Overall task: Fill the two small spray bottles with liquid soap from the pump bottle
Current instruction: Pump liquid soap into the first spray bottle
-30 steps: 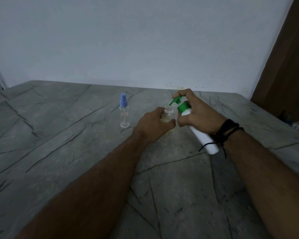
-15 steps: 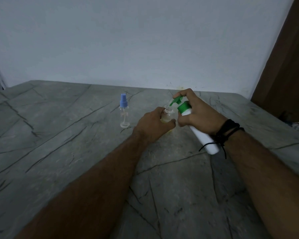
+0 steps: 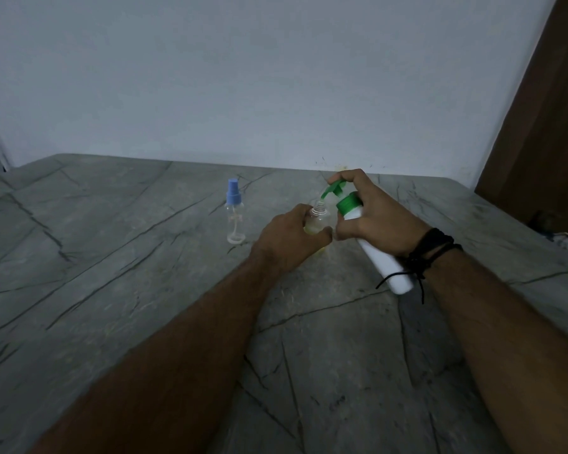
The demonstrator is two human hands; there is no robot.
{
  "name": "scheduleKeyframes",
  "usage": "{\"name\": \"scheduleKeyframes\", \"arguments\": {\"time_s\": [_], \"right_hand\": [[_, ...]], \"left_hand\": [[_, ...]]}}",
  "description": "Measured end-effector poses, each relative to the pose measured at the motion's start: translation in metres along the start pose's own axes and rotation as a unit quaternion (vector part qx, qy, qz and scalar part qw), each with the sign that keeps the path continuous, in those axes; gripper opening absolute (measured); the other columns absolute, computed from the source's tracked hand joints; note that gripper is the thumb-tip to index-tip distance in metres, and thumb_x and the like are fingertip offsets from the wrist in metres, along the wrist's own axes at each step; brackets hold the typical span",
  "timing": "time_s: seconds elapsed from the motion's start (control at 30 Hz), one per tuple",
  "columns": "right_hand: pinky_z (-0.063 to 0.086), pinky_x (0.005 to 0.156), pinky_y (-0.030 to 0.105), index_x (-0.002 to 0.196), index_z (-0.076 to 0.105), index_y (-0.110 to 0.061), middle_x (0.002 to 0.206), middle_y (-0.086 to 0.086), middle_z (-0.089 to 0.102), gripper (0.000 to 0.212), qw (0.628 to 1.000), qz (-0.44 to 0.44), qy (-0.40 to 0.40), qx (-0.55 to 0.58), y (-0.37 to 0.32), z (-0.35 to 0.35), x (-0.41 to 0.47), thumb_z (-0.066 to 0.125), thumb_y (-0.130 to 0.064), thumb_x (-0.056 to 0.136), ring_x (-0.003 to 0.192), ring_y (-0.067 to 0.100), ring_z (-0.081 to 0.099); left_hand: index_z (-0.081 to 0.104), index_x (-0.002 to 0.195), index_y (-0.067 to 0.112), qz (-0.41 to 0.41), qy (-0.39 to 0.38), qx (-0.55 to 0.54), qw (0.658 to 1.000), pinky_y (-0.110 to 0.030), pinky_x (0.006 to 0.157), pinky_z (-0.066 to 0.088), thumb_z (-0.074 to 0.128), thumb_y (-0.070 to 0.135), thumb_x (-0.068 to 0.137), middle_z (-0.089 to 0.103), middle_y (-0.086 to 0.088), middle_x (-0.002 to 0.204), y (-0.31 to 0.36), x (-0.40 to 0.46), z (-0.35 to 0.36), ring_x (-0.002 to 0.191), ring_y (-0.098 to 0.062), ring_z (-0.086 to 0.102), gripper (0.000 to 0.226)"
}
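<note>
Pumping liquid soap into a small open bottle, two bare hands work over a grey, dark-veined stone counter point(image 3: 112, 290).

Against a pale wall, the right hand point(image 3: 379, 224) is wrapped around a white pump bottle point(image 3: 382, 263) with a green pump head point(image 3: 336, 190), tilted so its spout hangs just above the neck of the open spray bottle point(image 3: 318, 217). A black cord bracelet point(image 3: 430, 249) circles that wrist. The left hand point(image 3: 291, 239) is closed around the open bottle, steadying it on the counter; yellowish soap shows inside. Standing apart to the left is the second spray bottle point(image 3: 234, 213), clear, capped in blue, apparently empty. These little bottles look light, stiff and easily tipped, likely slippery once soapy, so gripping low around the body seems safest.
</note>
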State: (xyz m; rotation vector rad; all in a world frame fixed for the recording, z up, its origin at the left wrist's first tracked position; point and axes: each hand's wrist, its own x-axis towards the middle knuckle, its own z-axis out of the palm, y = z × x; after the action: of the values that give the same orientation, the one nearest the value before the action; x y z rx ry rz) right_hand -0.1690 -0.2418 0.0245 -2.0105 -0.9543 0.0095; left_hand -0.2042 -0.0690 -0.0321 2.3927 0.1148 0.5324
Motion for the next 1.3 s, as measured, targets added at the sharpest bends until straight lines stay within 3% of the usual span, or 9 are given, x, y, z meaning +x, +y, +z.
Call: {"name": "scheduleKeyframes", "arguments": {"time_s": [0.3,0.5,0.63,0.8,1.3], "right_hand": [[0.047,0.063,0.023,0.127,0.045,-0.026,0.092,-0.004,0.061,0.069,1.0,0.006,0.0,0.001,-0.001,-0.0024,-0.0011,0.075,0.002,0.072,0.074,0.013,0.06],[0.052,0.069,0.036,0.129,0.044,-0.028,0.091,0.0,0.063,0.072,1.0,0.0,-0.004,0.001,0.0001,-0.0021,-0.0005,0.074,0.002,0.071,0.076,0.018,0.061],[0.048,0.066,0.028,0.127,0.045,-0.024,0.091,-0.003,0.061,0.068,1.0,0.002,-0.004,0.005,0.0,-0.0021,0.0,0.073,0.004,0.072,0.074,0.014,0.06],[0.053,0.07,0.036,0.13,0.044,-0.032,0.093,0.0,0.063,0.075,1.0,-0.004,-0.005,0.003,0.0014,-0.0011,-0.0001,0.077,-0.002,0.07,0.077,0.018,0.062],[0.048,0.064,0.024,0.129,0.044,-0.023,0.09,-0.005,0.061,0.069,1.0,0.001,-0.011,0.006,-0.0016,-0.002,-0.0003,0.073,0.005,0.073,0.073,0.011,0.059]], "left_hand": [[0.053,0.131,0.026,0.004,0.005,-0.017,1.0,-0.04,0.089,0.054,0.065,0.058,0.077,0.067,0.003,0.119,-0.0006,-0.0016,0.0001,0.101,-0.016,0.064,0.064],[0.051,0.135,0.023,0.002,0.002,-0.01,1.0,-0.039,0.09,0.054,0.067,0.055,0.081,0.066,0.001,0.124,0.0001,-0.0007,0.0001,0.103,-0.016,0.063,0.064],[0.051,0.135,0.024,0.005,0.002,-0.01,1.0,-0.039,0.091,0.054,0.066,0.055,0.081,0.065,0.001,0.124,-0.0008,-0.0005,0.0002,0.104,-0.016,0.063,0.064],[0.052,0.134,0.023,0.008,0.003,-0.008,1.0,-0.039,0.09,0.054,0.067,0.058,0.081,0.066,0.001,0.124,-0.0013,-0.0004,0.0006,0.104,-0.016,0.063,0.066],[0.052,0.134,0.025,0.006,0.004,-0.017,1.0,-0.039,0.091,0.053,0.067,0.054,0.081,0.066,0.001,0.124,-0.0012,-0.0008,-0.0002,0.104,-0.016,0.063,0.063]]}}
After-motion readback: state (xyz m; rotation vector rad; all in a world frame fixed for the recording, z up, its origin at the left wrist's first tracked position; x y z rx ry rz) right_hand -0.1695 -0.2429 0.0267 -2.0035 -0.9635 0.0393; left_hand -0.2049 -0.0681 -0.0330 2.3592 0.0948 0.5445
